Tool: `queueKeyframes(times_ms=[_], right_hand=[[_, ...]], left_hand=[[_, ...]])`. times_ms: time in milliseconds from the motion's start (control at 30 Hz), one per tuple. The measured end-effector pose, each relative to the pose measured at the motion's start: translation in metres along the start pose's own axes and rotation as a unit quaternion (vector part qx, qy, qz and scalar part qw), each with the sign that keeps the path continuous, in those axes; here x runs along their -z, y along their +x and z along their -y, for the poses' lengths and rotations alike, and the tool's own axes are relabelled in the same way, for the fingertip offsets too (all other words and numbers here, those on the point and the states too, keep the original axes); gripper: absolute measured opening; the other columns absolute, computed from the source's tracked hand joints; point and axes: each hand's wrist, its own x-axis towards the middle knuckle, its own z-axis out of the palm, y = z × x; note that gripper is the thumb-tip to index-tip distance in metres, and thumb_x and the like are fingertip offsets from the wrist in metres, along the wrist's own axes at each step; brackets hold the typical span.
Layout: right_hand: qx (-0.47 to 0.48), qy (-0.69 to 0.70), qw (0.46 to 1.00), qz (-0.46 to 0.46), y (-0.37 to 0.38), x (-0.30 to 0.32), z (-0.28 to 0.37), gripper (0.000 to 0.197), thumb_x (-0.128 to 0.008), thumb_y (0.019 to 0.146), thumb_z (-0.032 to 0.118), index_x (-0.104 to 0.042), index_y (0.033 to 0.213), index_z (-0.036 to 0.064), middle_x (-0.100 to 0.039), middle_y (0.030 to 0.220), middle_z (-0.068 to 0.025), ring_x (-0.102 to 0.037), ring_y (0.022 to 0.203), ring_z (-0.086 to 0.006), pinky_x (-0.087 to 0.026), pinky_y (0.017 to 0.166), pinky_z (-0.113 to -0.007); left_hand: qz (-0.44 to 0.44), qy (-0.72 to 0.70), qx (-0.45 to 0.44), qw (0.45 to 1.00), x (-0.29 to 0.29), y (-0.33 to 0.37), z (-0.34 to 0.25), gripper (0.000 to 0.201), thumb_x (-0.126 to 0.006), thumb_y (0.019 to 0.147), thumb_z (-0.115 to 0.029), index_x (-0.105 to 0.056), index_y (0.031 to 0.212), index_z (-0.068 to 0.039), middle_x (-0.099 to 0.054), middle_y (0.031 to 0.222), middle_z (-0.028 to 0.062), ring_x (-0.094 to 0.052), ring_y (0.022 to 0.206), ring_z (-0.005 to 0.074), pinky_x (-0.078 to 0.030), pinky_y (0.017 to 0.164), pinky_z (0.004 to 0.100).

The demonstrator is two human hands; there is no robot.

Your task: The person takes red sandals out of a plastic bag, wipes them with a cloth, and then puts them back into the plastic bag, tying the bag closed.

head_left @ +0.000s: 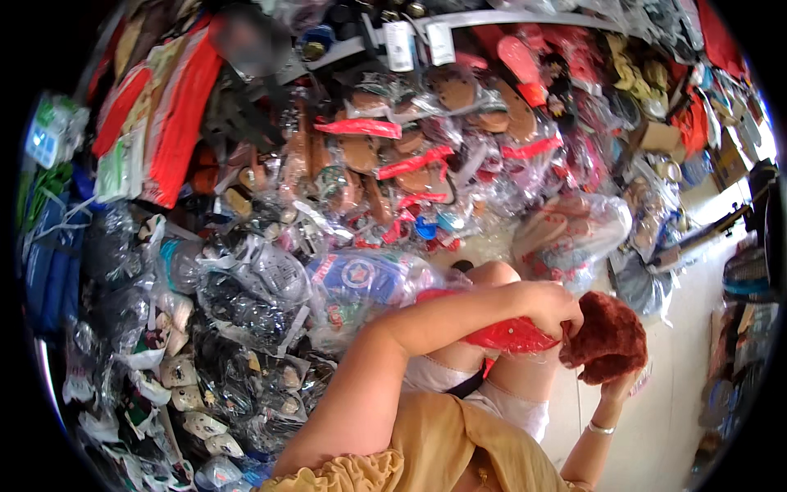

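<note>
A reddish-brown furry piece (604, 338), rounded with a gap at its lower edge, is held up at the right of my lap; I cannot tell whether it is a hat or a slipper. My left hand (556, 308) reaches across and has its fingers closed on the left edge of this piece. Under its lower right side is my right hand (620, 385), gripping it with the fingers partly hidden; a bracelet (601, 429) circles that wrist. Across my thighs lies a shiny red item (512, 334) in clear plastic, partly covered by my left forearm.
Plastic-wrapped shoes and sandals (402, 156) crowd the racks ahead and to the left. A printed clear plastic bag (352, 279) lies left of my knees, and a bulky bag (574, 230) stands beyond them. Pale tiled floor (668, 394) runs along the right, with more goods (742, 353) past it.
</note>
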Motion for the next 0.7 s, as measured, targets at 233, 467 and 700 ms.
queueKeyframes(times_ms=[233,467,700], right_hand=[[0.017,-0.100,0.988,-0.116,-0.011,0.027,-0.003,0.051,-0.054,0.093,0.030,-0.052,0.127,-0.0076,-0.057,0.128,-0.0144,-0.055,0.114,-0.0238,-0.042,0.101,-0.038],[0.118,-0.452,0.834,0.292,-0.004,-0.101,-0.023,0.067,-0.073,0.064,0.032,-0.055,0.127,0.0148,-0.048,0.135,-0.0138,-0.042,0.125,-0.0383,-0.031,0.102,-0.057],[0.119,-0.457,0.870,0.142,0.072,-0.103,-0.099,0.035,-0.067,0.080,0.026,-0.064,0.113,0.0130,-0.064,0.109,-0.0095,-0.057,0.102,-0.0319,-0.045,0.089,-0.043]], left_hand=[[-0.358,0.115,0.095,0.922,-0.034,-0.086,-0.007,0.058,-0.075,0.073,-0.037,-0.058,0.121,-0.008,-0.057,0.123,0.0132,-0.051,0.119,0.0345,-0.034,0.098,0.0516],[-0.241,0.195,0.251,0.917,-0.076,-0.142,-0.007,0.117,-0.080,0.054,-0.062,-0.034,0.145,-0.004,-0.048,0.135,0.0153,-0.043,0.128,0.0321,-0.023,0.111,0.0548],[-0.245,0.220,0.256,0.909,-0.071,-0.135,-0.005,0.124,-0.081,0.051,-0.060,-0.028,0.148,-0.005,-0.049,0.128,0.0141,-0.048,0.119,0.0309,-0.031,0.105,0.0503]])
